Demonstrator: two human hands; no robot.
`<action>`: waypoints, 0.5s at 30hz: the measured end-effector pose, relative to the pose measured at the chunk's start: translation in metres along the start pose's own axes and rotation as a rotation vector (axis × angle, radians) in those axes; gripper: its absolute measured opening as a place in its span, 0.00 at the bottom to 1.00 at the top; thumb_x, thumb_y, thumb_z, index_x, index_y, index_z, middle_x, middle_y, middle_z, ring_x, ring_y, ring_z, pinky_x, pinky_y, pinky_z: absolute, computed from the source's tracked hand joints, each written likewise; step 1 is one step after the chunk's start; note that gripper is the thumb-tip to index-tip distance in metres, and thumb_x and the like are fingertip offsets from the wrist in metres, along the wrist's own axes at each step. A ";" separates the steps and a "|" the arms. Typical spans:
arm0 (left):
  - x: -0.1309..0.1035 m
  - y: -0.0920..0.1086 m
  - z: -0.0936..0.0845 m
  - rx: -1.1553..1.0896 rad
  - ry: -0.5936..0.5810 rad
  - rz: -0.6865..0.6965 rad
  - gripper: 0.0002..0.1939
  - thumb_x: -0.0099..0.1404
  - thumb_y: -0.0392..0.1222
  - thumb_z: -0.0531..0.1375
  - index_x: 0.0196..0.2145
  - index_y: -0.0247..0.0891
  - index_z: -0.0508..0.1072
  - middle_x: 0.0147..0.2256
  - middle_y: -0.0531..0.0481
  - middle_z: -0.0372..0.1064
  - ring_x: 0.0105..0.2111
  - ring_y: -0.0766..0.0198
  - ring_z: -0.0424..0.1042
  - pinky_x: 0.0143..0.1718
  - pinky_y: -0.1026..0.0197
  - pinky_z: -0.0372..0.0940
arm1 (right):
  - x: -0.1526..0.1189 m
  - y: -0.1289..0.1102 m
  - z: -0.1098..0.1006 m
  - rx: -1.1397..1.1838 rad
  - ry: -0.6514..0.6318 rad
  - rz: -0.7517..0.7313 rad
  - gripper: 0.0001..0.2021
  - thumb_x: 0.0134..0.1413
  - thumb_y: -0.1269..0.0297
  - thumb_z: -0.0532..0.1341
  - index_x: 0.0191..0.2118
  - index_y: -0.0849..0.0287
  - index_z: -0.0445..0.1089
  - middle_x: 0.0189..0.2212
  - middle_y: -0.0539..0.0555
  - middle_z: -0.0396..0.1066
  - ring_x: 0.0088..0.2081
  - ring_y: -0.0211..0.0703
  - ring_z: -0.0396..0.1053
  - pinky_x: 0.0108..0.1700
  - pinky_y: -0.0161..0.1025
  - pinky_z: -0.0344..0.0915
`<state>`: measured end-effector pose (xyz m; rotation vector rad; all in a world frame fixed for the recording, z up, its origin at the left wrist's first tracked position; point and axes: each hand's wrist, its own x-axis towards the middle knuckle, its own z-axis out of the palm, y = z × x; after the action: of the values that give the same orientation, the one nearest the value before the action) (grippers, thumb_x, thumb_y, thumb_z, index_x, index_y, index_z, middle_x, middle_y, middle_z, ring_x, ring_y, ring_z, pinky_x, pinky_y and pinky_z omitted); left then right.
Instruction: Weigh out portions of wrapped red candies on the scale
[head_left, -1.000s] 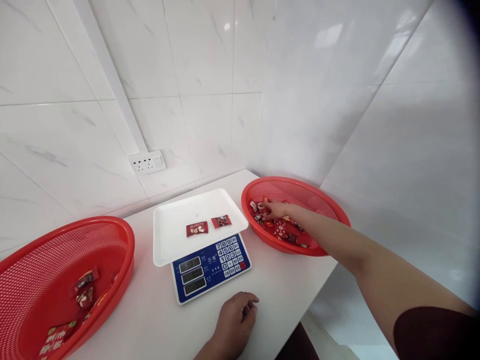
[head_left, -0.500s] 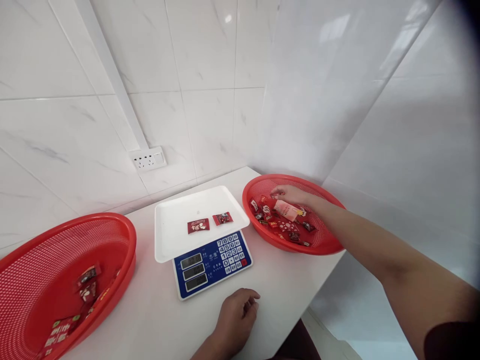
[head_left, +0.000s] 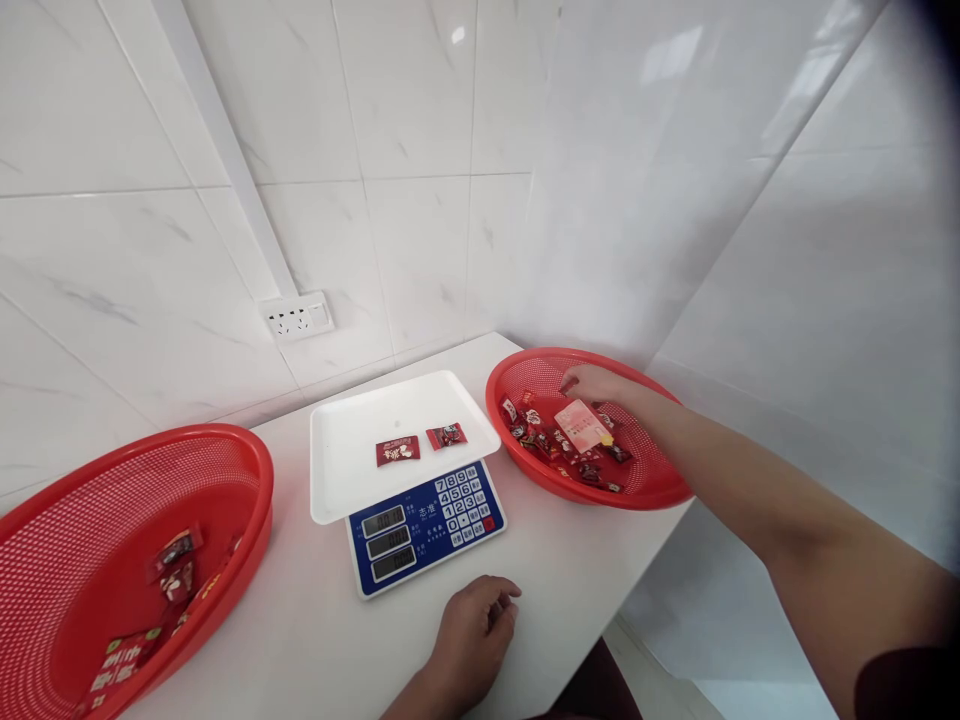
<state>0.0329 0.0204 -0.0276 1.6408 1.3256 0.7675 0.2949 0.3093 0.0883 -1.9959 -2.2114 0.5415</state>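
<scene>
White wall tiles (head_left: 420, 110) behind; we see wrapped sweets (head_left: 538, 442) in the right basket (head_left: 656, 470) beside our right hand (head_left: 591, 384), arm (head_left: 750, 490) outstretched, grip indiscernible; our left hand (head_left: 480, 630), half-open, visibly empty, rests on the table (head_left: 570, 570) well apart

The oval plastic mesh basket on the left (head_left: 45, 540) and its counterpart on the right (head_left: 555, 487) are bright red, their sides patterned with fine holes. The rectangular plastic scale tray (head_left: 356, 445) is plain white; the flat scale panel (head_left: 429, 528) is blue with white lettering, pale keys, one red key (head_left: 489, 524) and grey displays (head_left: 390, 541). The rectangular foil-like packet on the tray (head_left: 397, 450) is deep red with whitish print. The flat rectangular packet in the right basket (head_left: 579, 424) is pink (with a yellow patch at one corner). Grey veins streak the glossy white tiled wall (head_left: 412, 110); the sleeve (head_left: 907, 685) is dark maroon.
</scene>
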 end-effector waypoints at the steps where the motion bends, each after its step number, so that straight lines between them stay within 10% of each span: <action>1: 0.000 0.000 0.000 0.002 0.000 -0.002 0.12 0.59 0.35 0.53 0.39 0.38 0.74 0.31 0.49 0.71 0.28 0.65 0.67 0.31 0.64 0.62 | 0.000 0.001 -0.001 -0.043 0.017 0.026 0.12 0.42 0.74 0.61 0.36 0.61 0.72 0.35 0.56 0.74 0.34 0.48 0.71 0.33 0.37 0.65; 7: 0.001 0.001 -0.001 0.019 0.002 -0.002 0.13 0.59 0.35 0.53 0.39 0.38 0.74 0.32 0.49 0.72 0.27 0.65 0.67 0.32 0.64 0.63 | -0.001 -0.002 -0.004 -0.191 0.164 0.069 0.16 0.48 0.72 0.58 0.45 0.59 0.69 0.47 0.62 0.70 0.48 0.59 0.65 0.42 0.45 0.62; 15: 0.001 -0.001 0.000 0.008 0.008 -0.009 0.13 0.58 0.34 0.53 0.38 0.38 0.74 0.32 0.49 0.72 0.27 0.66 0.68 0.31 0.65 0.63 | 0.008 -0.034 0.031 -0.093 -0.027 -0.100 0.14 0.51 0.65 0.60 0.45 0.58 0.71 0.41 0.55 0.74 0.40 0.45 0.71 0.38 0.33 0.64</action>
<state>0.0330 0.0215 -0.0283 1.6383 1.3420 0.7649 0.2517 0.3088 0.0693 -1.9175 -2.3794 0.4653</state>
